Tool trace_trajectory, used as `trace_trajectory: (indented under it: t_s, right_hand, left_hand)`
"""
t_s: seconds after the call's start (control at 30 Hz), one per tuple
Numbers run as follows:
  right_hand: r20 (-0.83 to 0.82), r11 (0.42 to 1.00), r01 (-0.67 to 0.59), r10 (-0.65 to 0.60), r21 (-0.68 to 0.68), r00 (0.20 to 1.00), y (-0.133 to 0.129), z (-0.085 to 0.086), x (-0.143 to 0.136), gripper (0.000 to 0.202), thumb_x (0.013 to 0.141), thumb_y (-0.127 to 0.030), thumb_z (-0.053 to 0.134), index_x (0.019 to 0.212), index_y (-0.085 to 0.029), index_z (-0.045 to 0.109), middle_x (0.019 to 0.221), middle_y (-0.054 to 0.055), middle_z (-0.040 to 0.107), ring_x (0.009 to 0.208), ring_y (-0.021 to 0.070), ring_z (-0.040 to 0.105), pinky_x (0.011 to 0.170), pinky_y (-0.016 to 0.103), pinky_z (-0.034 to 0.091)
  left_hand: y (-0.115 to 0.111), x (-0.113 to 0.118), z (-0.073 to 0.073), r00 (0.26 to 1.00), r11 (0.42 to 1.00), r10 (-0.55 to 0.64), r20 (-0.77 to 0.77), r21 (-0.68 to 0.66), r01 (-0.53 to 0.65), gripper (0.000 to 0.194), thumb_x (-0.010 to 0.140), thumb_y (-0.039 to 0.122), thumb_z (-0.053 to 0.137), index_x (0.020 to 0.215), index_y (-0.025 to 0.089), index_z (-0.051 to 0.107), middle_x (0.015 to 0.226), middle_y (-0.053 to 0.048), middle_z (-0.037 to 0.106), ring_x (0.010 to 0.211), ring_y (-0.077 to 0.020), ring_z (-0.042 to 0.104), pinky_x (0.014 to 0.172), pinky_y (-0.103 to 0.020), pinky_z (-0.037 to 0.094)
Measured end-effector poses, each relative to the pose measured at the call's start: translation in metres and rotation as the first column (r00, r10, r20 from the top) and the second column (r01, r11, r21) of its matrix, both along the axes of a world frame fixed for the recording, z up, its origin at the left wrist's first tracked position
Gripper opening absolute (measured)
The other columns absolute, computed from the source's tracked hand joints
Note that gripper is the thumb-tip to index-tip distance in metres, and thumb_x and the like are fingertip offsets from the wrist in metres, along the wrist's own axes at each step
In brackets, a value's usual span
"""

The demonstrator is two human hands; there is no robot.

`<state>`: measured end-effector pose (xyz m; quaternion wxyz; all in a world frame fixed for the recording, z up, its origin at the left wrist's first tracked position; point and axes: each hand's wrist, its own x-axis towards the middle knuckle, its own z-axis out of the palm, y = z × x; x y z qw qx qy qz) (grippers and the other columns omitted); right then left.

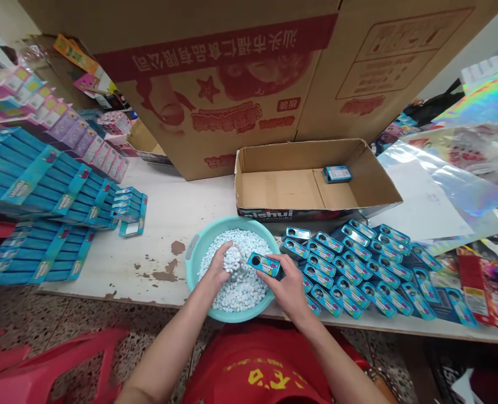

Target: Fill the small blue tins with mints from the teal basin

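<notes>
A turquoise plastic basin (pixel 193 269) holds a heap of small pale-blue and white candies (pixel 243 298). My left hand (pixel 218 266) is over the basin, its fingers curled round a rounded clump of these candies; I cannot tell whether a clear cup is around them. In my right hand (pixel 290 285) is a small blue candy box (pixel 266 265), gripped between thumb and fingers above the basin's right side. Its end, with a dark round hole, faces up and towards the left hand. Many similar blue boxes (pixel 355 266) stand in rows to the right, their holed ends upward.
Behind the basin is an open cardboard tray (pixel 274 191) with one small blue box (pixel 337 174) in it. A large carton (pixel 232 84) rises at the back. Stacked blue display boxes (pixel 34 179) fill the left. Shiny plastic sheets (pixel 451 179) lie at right.
</notes>
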<state>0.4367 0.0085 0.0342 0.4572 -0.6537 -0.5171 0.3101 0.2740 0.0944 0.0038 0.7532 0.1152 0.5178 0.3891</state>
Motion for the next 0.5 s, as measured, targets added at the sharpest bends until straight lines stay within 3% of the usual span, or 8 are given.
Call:
trace_trajectory:
  t_s: [0.1, 0.23, 0.5]
  right_hand:
    - [0.115, 0.997, -0.071, 0.066, 0.033, 0.991, 0.003, -0.002, -0.010, 0.030, 0.071, -0.034, 0.074, 0.095, -0.021, 0.063, 0.093, 0.005, 0.064, 0.090, 0.0245, 0.056, 0.081, 0.038, 0.044]
    - [0.224, 0.989, -0.146, 0.141, 0.007, 0.964, 0.007, -0.002, -0.024, 0.031, 0.070, -0.028, 0.075, 0.098, -0.022, 0.064, 0.094, 0.005, 0.064, 0.090, 0.0253, 0.054, 0.080, 0.039, 0.042]
    - [0.267, 0.993, -0.111, 0.117, -0.038, 0.956, 0.010, 0.003, -0.027, 0.032, 0.068, -0.028, 0.076, 0.097, -0.023, 0.065, 0.094, 0.004, 0.066, 0.093, 0.0265, 0.054, 0.082, 0.040, 0.039]
  left_hand:
    - [-0.003, 0.004, 0.027, 0.997, 0.998, 0.048, 0.061, 0.043, -0.050, 0.024, 0.065, 0.035, 0.067, 0.066, 0.015, 0.054, 0.055, 0.000, 0.056, 0.043, -0.0107, 0.051, 0.041, -0.022, 0.040]
    - [-0.006, 0.014, 0.052, 0.983, 0.961, 0.151, 0.103, 0.218, -0.170, 0.023, 0.066, 0.034, 0.067, 0.067, 0.015, 0.054, 0.063, 0.000, 0.061, 0.054, -0.0128, 0.059, 0.052, -0.023, 0.047]
    - [-0.006, 0.022, 0.057, 0.983, 0.932, 0.180, -0.023, 0.323, -0.163, 0.027, 0.064, 0.034, 0.071, 0.067, 0.016, 0.052, 0.062, 0.003, 0.058, 0.056, -0.0124, 0.061, 0.057, -0.024, 0.047]
